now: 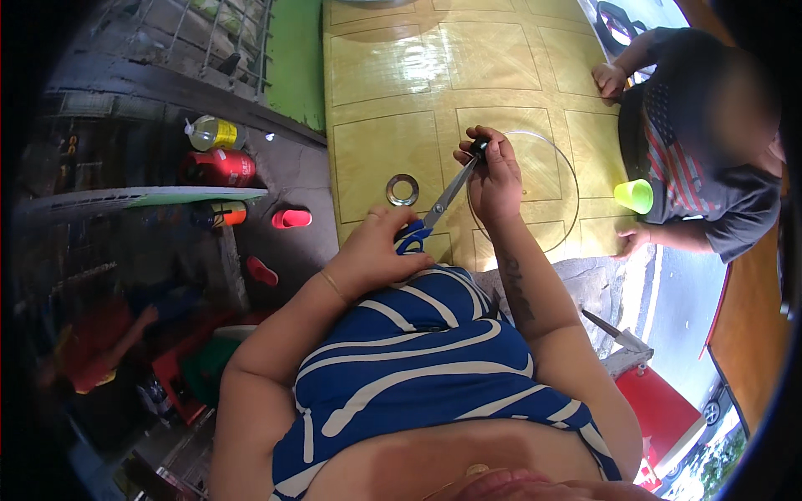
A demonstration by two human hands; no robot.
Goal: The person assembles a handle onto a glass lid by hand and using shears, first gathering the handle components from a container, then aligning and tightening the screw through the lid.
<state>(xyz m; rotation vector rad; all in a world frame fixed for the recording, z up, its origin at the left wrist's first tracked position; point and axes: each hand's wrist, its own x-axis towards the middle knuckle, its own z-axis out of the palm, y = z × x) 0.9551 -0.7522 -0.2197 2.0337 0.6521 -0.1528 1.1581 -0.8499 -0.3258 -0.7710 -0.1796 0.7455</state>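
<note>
My left hand (383, 250) is closed round the blue handles of a pair of scissors (444, 200), whose blades point up and to the right. My right hand (499, 171) pinches a small black knob-like piece (479, 148), and the scissor tips reach it. Beneath the right hand and wrist, a large thin-rimmed circle (578, 194) lies on the yellow table (384, 142). The table pattern shows through it, and I cannot tell whether it is a clear lid or a bare hoop. Just beyond my left hand rests a small shiny ring (402, 189).
At the table's right side a person (685, 142) rests both hands near its edge, with a lime-green cup (635, 196) close by. Left of the table are red clogs (291, 218) on the floor, a clear bottle (213, 134) with a yellow label and a red container (219, 168).
</note>
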